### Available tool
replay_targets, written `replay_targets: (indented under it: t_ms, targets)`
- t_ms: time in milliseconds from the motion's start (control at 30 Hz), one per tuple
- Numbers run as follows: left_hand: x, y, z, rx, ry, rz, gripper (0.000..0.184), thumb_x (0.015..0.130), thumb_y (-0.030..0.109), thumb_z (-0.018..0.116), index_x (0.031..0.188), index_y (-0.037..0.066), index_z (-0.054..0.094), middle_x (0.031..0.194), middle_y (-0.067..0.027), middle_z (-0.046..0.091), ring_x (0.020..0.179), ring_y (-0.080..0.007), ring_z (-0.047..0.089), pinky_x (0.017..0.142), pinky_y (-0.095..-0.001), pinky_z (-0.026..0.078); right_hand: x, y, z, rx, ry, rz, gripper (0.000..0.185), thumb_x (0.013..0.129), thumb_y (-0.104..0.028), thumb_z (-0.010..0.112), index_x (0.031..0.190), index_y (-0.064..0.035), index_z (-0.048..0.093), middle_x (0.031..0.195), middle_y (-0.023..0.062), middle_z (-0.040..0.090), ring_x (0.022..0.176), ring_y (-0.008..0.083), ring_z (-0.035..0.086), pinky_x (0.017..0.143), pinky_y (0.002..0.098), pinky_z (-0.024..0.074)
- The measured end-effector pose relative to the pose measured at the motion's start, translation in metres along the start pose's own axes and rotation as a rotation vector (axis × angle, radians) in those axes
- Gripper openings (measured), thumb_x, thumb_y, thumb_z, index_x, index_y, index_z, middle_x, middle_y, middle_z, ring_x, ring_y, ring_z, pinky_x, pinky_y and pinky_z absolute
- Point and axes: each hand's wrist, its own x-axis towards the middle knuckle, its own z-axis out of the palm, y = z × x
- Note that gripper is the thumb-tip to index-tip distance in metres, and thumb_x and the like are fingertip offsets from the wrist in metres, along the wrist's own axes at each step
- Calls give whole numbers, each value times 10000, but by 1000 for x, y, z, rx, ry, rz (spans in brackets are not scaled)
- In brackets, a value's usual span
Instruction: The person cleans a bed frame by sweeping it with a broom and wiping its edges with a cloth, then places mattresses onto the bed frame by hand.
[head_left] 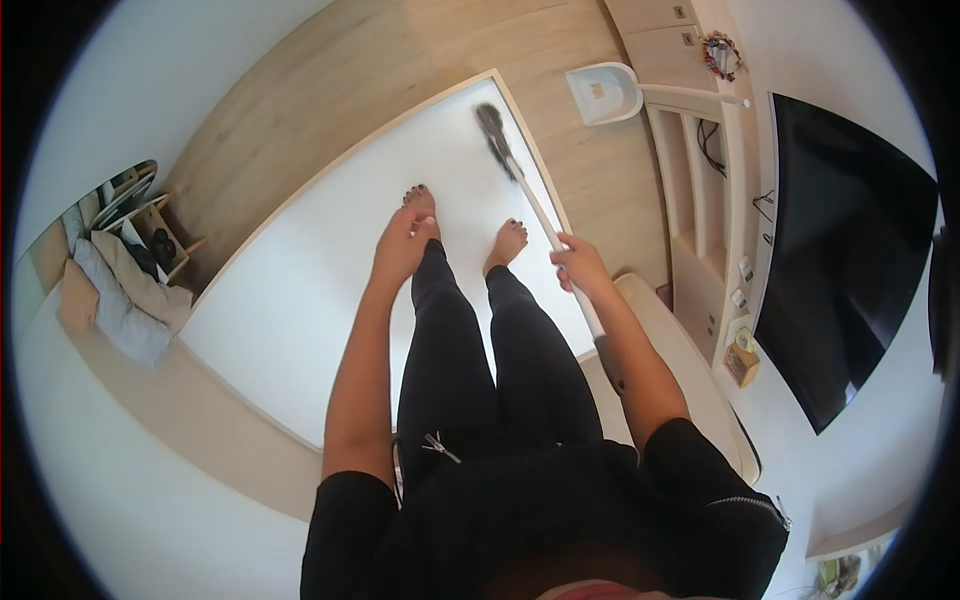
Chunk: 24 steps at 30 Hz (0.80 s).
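1. White-handled broom [539,209], head view: it slants through the right of centre, dark bristles [490,130] over the white platform [300,290] near its upper corner.
2. Right hand [580,265], right of centre, holds the broom in a closed grip.
3. Left hand [404,240], near centre, hangs before the left foot [421,196], fingers bent; whether it grips anything cannot be told.
4. White dustpan [612,84], upper right, sits on the wood floor [330,90]; a black television [845,270] fills the far right.

Right hand [582,268] grips broom [537,205] — dustpan [622,96] on floor [600,165].
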Motion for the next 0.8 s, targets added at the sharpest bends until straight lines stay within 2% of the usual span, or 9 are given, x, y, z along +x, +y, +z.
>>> replay_targets:
  t_ms: [100, 167, 200, 267, 367, 467, 533, 633, 800]
  targets:
    - [-6, 16, 39, -61, 10, 49, 274, 868, 218, 537, 1060, 27, 578, 1016, -125, 591, 886, -228, 590, 793, -325, 457, 27, -17, -9, 42, -25, -105, 590, 766, -5, 554, 1318, 60, 357, 654, 82, 527, 402, 128, 452, 333, 269, 357]
    - [-12, 31, 61, -114, -51, 34, 260, 866, 202, 538, 1052, 27, 581, 1001, -121, 592, 866, -223, 591, 783, -322, 457, 25, -23, -10, 99, 23, -144, 579, 791, -22, 547, 1334, 26, 353, 696, 101, 558, 404, 122, 457, 327, 268, 356]
    - [-19, 34, 71, -118, -52, 28, 260, 866, 202, 538, 1052, 27, 581, 1001, -121, 592, 866, -223, 591, 783, -322, 457, 15, -11, -16, 95, 23, -139, 579, 791, -22, 547, 1334, 26, 353, 696, 101, 558, 404, 122, 457, 327, 268, 356]
    - [-22, 41, 84, -81, -28, 114, 257, 865, 208, 541, 1043, 27, 583, 989, -121, 590, 856, -226, 593, 773, -322, 460, -19, 18, -33, -151, 0, -185, 585, 818, -41, 537, 1364, -27, 329, 740, 110, 568, 404, 105, 451, 323, 261, 354]
    - [-25, 39, 93, -110, -38, 71, 256, 869, 218, 538, 1033, 28, 586, 984, -123, 588, 865, -233, 595, 765, -326, 463, -73, 21, -53, -47, 5, -105, 598, 824, -46, 535, 1379, -72, 314, 746, 101, 545, 405, 102, 448, 320, 261, 356]
    - [-9, 35, 87, -116, -12, 55, 262, 869, 228, 539, 1030, 28, 591, 988, -122, 589, 870, -236, 594, 768, -327, 463, -66, 5, -63, 29, -54, -8, 608, 808, -38, 548, 1365, -24, 305, 751, 101, 530, 398, 113, 447, 317, 273, 359]
    - [8, 36, 83, -113, 19, 39, 268, 869, 235, 540, 1031, 28, 594, 990, -122, 589, 872, -237, 594, 772, -328, 463, -14, -5, -64, -119, -119, 20, 586, 791, -27, 558, 1330, 30, 334, 754, 104, 532, 400, 120, 452, 314, 278, 358]
    - [35, 47, 62, -162, 89, 94, 257, 884, 222, 542, 1050, 33, 588, 1033, -106, 584, 899, -225, 581, 806, -324, 456, 25, -32, -46, -299, -87, -105, 571, 781, -23, 565, 1305, 62, 354, 756, 105, 536, 407, 118, 458, 312, 276, 359]
    - [73, 67, 20, -157, 92, 82, 265, 884, 221, 531, 1068, 38, 584, 1047, -105, 582, 908, -215, 580, 806, -319, 456, 11, -79, -48, -223, -56, -99, 540, 796, -42, 559, 1290, 63, 369, 749, 99, 533, 420, 118, 467, 312, 273, 364]
